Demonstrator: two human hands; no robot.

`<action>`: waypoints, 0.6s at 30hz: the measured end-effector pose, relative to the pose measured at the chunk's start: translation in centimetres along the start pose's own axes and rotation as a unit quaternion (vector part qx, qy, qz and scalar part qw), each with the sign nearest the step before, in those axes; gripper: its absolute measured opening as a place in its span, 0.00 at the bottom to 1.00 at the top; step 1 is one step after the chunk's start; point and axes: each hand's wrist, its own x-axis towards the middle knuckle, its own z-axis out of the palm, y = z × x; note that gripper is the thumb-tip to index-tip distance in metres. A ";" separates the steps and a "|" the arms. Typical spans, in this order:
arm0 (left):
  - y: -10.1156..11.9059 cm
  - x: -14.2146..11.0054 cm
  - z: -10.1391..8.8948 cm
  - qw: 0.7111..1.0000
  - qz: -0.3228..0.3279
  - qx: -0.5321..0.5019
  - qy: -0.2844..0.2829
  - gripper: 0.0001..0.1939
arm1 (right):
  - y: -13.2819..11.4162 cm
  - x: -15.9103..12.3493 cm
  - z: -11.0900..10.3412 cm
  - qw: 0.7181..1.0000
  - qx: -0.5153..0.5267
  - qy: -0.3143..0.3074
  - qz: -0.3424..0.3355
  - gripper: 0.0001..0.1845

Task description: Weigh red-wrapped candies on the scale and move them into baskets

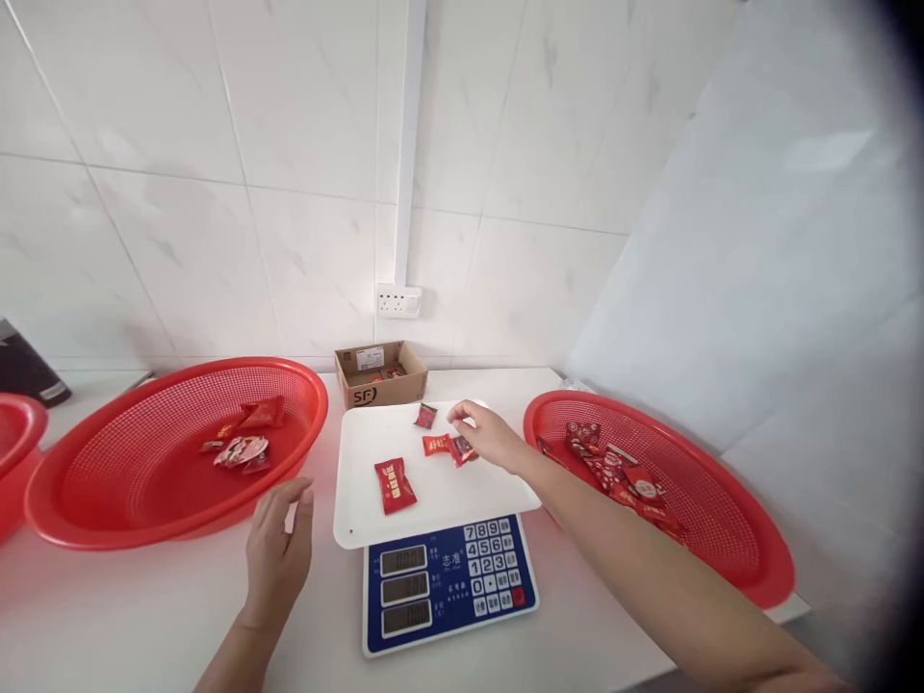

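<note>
While the right hand (477,433) is held fingers-curled over the far right of the white tray (361,443), by small packets (436,445) (can't tell if anything's pinched), the left hand (278,544) is held loosely half-open, left of it. The bigger red packet (395,485) is laid mid-left on the tray, long axis near-to-far, far end angled slightly left.
</note>
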 end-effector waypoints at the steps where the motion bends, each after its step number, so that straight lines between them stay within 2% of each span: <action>1: 0.0 0.0 0.0 1.000 0.004 -0.004 0.000 0.11 | 0.1 0.0 -0.2 1.000 -0.008 -0.018 0.010 0.05; 6: 0.0 -0.1 0.0 1.000 0.018 -0.011 -0.003 0.11 | -0.4 0.3 -0.4 0.995 -0.032 -0.079 0.047 0.13; 9: 0.0 -0.1 0.0 1.000 0.012 -0.006 -0.002 0.11 | -1.2 0.8 -0.5 0.991 -0.040 -0.120 0.044 0.19; 11: 0.0 -0.1 0.0 1.000 0.010 -0.005 -0.004 0.11 | -1.5 1.5 -0.5 0.992 -0.053 -0.111 0.026 0.19; 13: 0.0 -0.1 -0.1 1.000 0.009 -0.007 -0.007 0.11 | -1.4 2.3 -0.3 0.994 -0.076 -0.074 0.007 0.19; 16: 0.1 0.0 0.0 1.000 0.009 -0.013 -0.012 0.10 | -0.8 3.8 0.5 0.991 -0.126 -0.029 -0.030 0.17; 18: 0.1 0.0 0.1 1.000 0.009 -0.017 -0.012 0.10 | -0.5 4.6 1.2 0.986 -0.157 -0.021 -0.058 0.15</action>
